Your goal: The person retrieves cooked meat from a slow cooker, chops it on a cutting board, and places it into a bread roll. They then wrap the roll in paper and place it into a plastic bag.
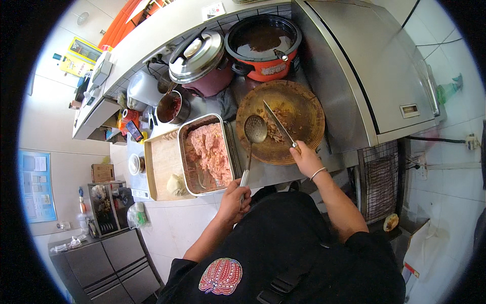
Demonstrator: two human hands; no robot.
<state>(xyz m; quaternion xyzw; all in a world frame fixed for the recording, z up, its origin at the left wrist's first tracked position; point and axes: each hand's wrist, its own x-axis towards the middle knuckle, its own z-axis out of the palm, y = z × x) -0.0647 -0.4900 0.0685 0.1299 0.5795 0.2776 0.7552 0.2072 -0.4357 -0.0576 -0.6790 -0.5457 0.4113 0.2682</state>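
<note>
My left hand [236,202] grips the pale handle of a perforated metal ladle [256,129]. The bowl of that ladle rests over the left part of a round wooden chopping block [246,102]. In my right hand [305,156] is a knife [279,122], its blade slanting across the block with the tip pointing away from me. Chopped brown meat [277,131] lies in a loose heap around the blade, between the ladle and the block's middle. Left of the block, a metal tray [181,159] holds pink minced meat [209,150].
Behind the block stand a red cooker [262,70] with dark liquid and a lidded pressure cooker [207,81]. A small metal pot [186,110] sits behind the tray. A wooden board [163,155] bears a dough lump [176,185]. A steel appliance [379,68] borders the right side.
</note>
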